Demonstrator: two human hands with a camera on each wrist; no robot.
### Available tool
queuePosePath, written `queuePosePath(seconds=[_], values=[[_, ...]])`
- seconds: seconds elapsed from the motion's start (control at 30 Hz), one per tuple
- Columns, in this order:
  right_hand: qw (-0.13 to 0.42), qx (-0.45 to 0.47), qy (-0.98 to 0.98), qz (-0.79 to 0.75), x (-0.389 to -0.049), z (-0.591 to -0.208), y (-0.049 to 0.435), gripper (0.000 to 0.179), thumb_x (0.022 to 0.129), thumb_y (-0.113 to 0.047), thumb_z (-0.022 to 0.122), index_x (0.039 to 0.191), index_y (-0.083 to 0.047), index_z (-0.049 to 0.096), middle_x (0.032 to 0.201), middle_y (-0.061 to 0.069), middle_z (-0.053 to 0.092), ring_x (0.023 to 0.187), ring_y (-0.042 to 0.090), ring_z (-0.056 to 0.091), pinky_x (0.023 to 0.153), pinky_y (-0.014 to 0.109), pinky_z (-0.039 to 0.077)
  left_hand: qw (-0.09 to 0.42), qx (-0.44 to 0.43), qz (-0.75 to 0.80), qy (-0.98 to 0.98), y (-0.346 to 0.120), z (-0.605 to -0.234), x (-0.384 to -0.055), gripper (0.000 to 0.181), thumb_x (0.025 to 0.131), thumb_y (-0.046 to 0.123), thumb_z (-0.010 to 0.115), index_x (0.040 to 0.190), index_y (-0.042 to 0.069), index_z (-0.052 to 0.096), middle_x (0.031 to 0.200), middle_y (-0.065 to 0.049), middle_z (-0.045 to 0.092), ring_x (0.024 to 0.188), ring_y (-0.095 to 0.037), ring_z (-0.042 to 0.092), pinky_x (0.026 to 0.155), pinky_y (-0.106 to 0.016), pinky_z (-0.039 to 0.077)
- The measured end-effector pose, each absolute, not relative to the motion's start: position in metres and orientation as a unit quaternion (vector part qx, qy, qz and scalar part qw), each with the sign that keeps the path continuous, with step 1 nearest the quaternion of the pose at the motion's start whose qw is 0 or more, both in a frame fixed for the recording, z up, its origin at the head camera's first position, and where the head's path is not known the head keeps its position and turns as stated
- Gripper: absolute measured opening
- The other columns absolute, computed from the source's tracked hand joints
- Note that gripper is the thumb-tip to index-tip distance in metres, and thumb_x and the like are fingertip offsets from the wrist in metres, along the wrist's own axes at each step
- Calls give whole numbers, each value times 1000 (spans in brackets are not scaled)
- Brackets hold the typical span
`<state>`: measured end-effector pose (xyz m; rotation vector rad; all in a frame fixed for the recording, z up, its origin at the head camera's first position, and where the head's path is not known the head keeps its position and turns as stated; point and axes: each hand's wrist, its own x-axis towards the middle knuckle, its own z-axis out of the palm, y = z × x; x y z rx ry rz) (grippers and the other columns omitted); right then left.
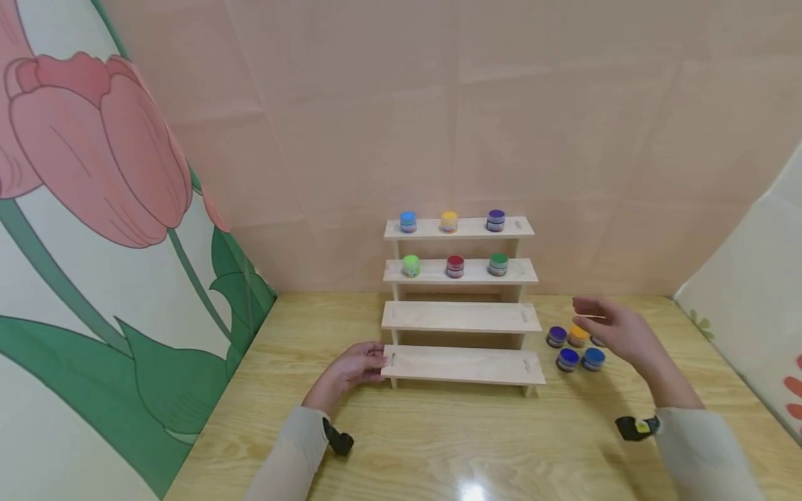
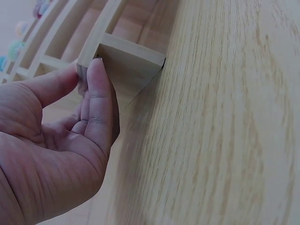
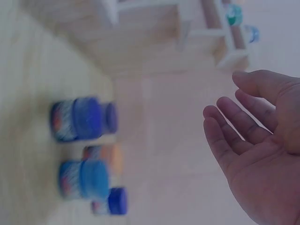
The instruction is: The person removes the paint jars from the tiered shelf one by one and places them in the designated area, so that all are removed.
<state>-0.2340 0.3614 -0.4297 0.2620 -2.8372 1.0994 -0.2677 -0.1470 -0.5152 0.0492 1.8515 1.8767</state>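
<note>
A wooden four-step display stand (image 1: 464, 316) sits on the table. My left hand (image 1: 356, 364) pinches the left end of its lowest step between thumb and fingers; the left wrist view shows this hand (image 2: 70, 126) close up at the board's corner. Over the group of small paint jars to the right of the stand, my right hand (image 1: 617, 332) hovers with relaxed fingers and an empty palm (image 3: 262, 164). Beneath and beside it are a purple-lidded jar (image 1: 556, 337), an orange jar (image 1: 578, 336), a dark blue jar (image 1: 567, 360) and a blue jar (image 1: 593, 359). Another jar is partly hidden by the hand.
On the top step stand a light blue jar (image 1: 408, 222), a yellow jar (image 1: 449, 222) and a purple jar (image 1: 496, 220). The second step bears a light green jar (image 1: 411, 266), a red jar (image 1: 454, 266) and a green jar (image 1: 498, 264). A pinkish backdrop (image 1: 470, 125) rises behind.
</note>
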Motion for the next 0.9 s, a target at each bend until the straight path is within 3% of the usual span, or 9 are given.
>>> queuePosePath(seconds=[0.2, 0.9], values=[[34, 94, -922, 375, -243, -406, 341, 65, 103, -48, 53, 149, -3, 43, 144, 27, 51, 126, 50, 53, 97, 65, 47, 249, 17, 688, 681, -148, -515, -267, 55, 98, 0, 62, 147, -12, 38, 121, -14, 54, 93, -19, 61, 72, -26, 59], [44, 96, -911, 399, -265, -374, 303, 64, 102, -46, 56, 149, -5, 45, 146, 24, 50, 130, 47, 51, 103, 65, 43, 255, 16, 691, 676, -148, -515, -268, 55, 98, 0, 61, 146, -12, 38, 118, -12, 57, 92, -18, 62, 69, -25, 58]])
